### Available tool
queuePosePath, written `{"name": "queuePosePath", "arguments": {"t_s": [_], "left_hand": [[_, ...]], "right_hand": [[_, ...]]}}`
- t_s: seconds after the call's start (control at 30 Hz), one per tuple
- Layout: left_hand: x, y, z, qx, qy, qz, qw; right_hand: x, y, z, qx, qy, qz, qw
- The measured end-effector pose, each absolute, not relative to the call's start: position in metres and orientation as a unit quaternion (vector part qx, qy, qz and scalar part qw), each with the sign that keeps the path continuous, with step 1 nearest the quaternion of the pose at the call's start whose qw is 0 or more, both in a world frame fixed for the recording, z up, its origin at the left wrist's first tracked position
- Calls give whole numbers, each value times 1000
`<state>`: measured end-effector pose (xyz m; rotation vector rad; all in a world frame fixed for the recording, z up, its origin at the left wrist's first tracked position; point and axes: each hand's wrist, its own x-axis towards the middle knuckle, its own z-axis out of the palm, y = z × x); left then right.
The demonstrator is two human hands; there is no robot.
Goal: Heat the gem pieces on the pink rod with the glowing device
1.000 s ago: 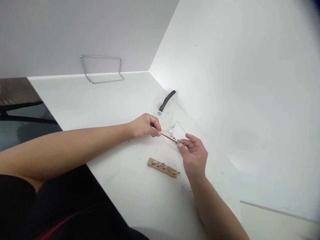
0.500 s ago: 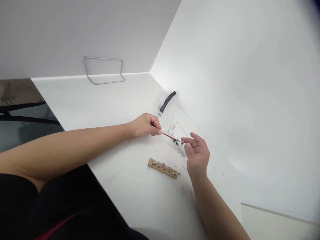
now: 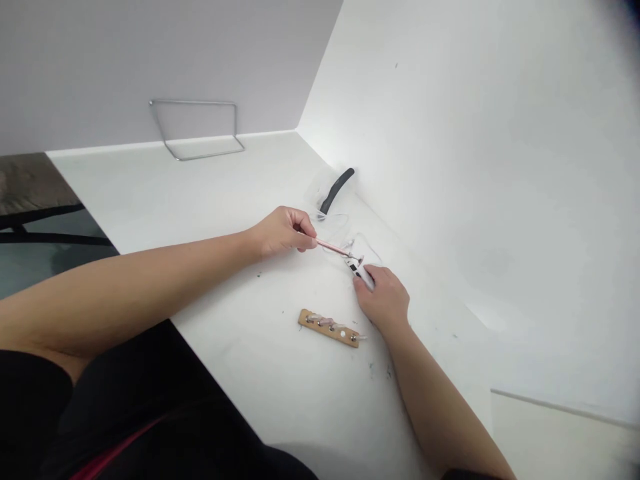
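Note:
My left hand pinches the end of a thin pink rod, which points right and slightly down. A small metallic piece, too small to name, is at the rod's far tip. My right hand is wrapped round a white device with dark spots on its face, directly below that tip. Nearer to me, a tan strip lies flat on the white table; several small round metal fittings with pale, pinkish pieces sit along it.
A black curved handle rests on clear plastic beyond my hands, beside a loose white cable. A bent wire frame leans on the back panel. White panels border the table; dark crumbs lie near my right forearm.
My right hand has moved from the rod's tip down onto the white device and closed round it. A hole in the tan strip now shows white. The camera view has shifted slightly.

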<state>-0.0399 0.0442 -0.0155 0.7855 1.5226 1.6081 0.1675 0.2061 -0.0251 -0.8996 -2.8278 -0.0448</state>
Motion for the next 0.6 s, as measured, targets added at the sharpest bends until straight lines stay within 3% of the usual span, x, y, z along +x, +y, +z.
{"name": "queuePosePath", "arguments": {"t_s": [0.17, 0.33, 0.6], "left_hand": [[-40, 45, -17, 309, 612, 622, 379], [-45, 47, -24, 328, 633, 614, 338], [-51, 47, -23, 317, 649, 588, 364]], "right_hand": [[163, 214, -34, -310, -942, 19, 127], [166, 220, -37, -311, -918, 126, 212], [173, 224, -38, -164, -925, 196, 280]]}}
